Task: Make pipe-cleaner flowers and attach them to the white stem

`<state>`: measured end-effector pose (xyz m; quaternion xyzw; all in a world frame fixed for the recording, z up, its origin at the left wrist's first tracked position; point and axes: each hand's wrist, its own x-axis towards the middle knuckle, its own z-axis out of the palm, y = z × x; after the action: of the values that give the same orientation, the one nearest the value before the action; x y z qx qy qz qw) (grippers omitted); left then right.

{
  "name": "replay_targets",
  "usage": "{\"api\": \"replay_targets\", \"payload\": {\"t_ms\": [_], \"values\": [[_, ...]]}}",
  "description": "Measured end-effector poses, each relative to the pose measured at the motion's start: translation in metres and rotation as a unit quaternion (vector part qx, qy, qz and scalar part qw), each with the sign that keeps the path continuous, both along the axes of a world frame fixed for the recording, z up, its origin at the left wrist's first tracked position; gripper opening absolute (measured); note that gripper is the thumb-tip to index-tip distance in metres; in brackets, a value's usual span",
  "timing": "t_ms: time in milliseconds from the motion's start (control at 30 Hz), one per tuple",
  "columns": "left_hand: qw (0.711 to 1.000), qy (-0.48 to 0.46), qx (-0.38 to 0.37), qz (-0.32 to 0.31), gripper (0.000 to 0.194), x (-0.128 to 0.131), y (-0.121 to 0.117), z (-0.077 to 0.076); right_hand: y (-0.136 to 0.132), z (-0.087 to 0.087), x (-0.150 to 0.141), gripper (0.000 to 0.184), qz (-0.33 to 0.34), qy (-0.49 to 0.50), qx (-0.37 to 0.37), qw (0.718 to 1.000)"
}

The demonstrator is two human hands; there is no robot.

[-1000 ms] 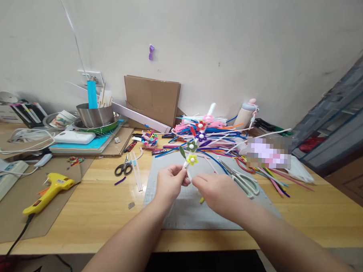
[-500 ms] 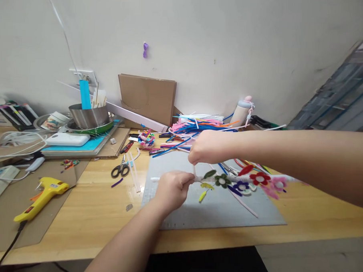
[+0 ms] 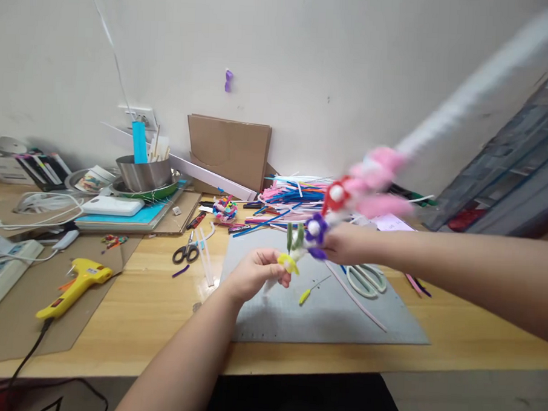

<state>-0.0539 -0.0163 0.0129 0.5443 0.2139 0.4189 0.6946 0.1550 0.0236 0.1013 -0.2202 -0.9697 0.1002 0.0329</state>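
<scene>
A long stick (image 3: 476,87) wrapped in fuzzy white slants from the centre up to the top right, its far end blurred. Pipe-cleaner flowers run along its lower part: a yellow flower (image 3: 288,264), a purple flower (image 3: 315,228), a red flower (image 3: 337,195) and pink petals (image 3: 382,168). My left hand (image 3: 259,273) is closed round the low end beside the yellow flower. At the purple flower, my right hand (image 3: 342,243) grips the stick, its fingertips partly hidden by petals. Below on the grey mat (image 3: 354,327) lie a yellow bud on a thin stem (image 3: 305,296) and pale-handled scissors (image 3: 365,282).
Black-handled scissors (image 3: 186,253) lie left of the mat. A yellow glue gun (image 3: 77,288) rests on cardboard further left, its cord trailing down. Bundled pipe cleaners (image 3: 297,191) are heaped behind the mat. A steel bowl (image 3: 143,174) stands back left, near a leaning cardboard sheet (image 3: 228,152).
The flowered stick has swung from nearly level to steeply slanted, its far end rising to the upper right. My right hand has moved right and down, onto the flowered part.
</scene>
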Motion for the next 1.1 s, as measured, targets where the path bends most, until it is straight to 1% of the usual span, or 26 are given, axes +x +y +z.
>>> {"api": "replay_targets", "payload": {"t_ms": [67,133,200,267,333,400,467,567,600,633,667,700,767,800,833,867,933,967,1000,1100], "values": [[0.998,-0.044,-0.018,0.031,0.021,0.003,0.001,-0.001,-0.003,-0.018,-0.005,0.032,-0.022,0.022,0.030,0.999],[0.994,-0.067,-0.042,0.070,0.022,0.005,0.002,-0.001,-0.007,-0.035,-0.010,0.031,-0.055,0.040,0.075,0.995],[0.989,-0.057,-0.070,0.121,0.025,0.007,0.004,-0.001,-0.012,-0.048,-0.014,0.030,-0.089,0.042,0.119,0.988],[0.980,-0.023,-0.090,0.175,0.029,0.010,0.006,-0.004,-0.018,-0.057,-0.018,0.029,-0.123,0.024,0.157,0.980],[0.972,0.004,-0.097,0.215,0.030,0.012,0.008,-0.009,-0.025,-0.061,-0.021,0.029,-0.153,-0.004,0.186,0.971],[0.963,0.026,-0.096,0.251,0.029,0.014,0.010,-0.014,-0.035,-0.063,-0.025,0.027,-0.165,-0.034,0.205,0.964],[0.953,0.055,-0.087,0.285,0.025,0.016,0.011,-0.017,-0.046,-0.061,-0.031,0.022,-0.154,-0.064,0.219,0.962],[0.940,0.100,-0.057,0.321,0.015,0.016,0.008,-0.016,-0.059,-0.053,-0.041,0.020,-0.108,-0.094,0.240,0.960],[0.936,0.118,-0.038,0.331,0.011,0.015,0.006,-0.014,-0.061,-0.048,-0.045,0.020,-0.093,-0.100,0.252,0.958],[0.929,0.148,-0.002,0.338,0.008,0.014,0.004,-0.013,-0.062,-0.041,-0.048,0.020,-0.079,-0.108,0.264,0.955],[0.918,0.194,0.055,0.342,0.006,0.013,0.002,-0.012,-0.062,-0.034,-0.050,0.020,-0.064,-0.118,0.274,0.952],[0.898,0.251,0.128,0.338,0.009,0.012,0.001,-0.011,-0.060,-0.027,-0.053,0.019,-0.050,-0.132,0.280,0.949],[0.845,0.350,0.261,0.309,0.016,0.010,-0.002,-0.010,-0.051,-0.011,-0.055,0.018,-0.019,-0.168,0.270,0.948],[0.824,0.380,0.308,0.286,0.018,0.009,-0.003,-0.010,-0.044,-0.003,-0.055,0.018,-0.007,-0.190,0.254,0.948],[0.816,0.391,0.336,0.262,0.018,0.008,-0.003,-0.010,-0.036,0.004,-0.055,0.018,0.008,-0.209,0.235,0.949],[0.817,0.390,0.353,0.239,0.017,0.007,-0.004,-0.009,-0.028,0.010,-0.053,0.019,0.025,-0.229,0.207,0.951],[0.833,0.370,0.363,0.194,0.016,0.004,-0.005,-0.005,-0.013,0.021,-0.048,0.022,0.036,-0.248,0.146,0.957],[0.850,0.351,0.352,0.176,0.016,0.002,-0.006,-0.003,-0.007,0.025,-0.045,0.022,0.033,-0.242,0.108,0.964],[0.873,0.327,0.324,0.159,0.015,0.000,-0.006,0.000,-0.002,0.028,-0.041,0.022,0.026,-0.226,0.068,0.971],[0.951,0.215,0.196,0.100,0.005,-0.004,-0.006,0.005,0.002,0.030,-0.031,0.023,0.002,-0.154,-0.047,0.987]]}}
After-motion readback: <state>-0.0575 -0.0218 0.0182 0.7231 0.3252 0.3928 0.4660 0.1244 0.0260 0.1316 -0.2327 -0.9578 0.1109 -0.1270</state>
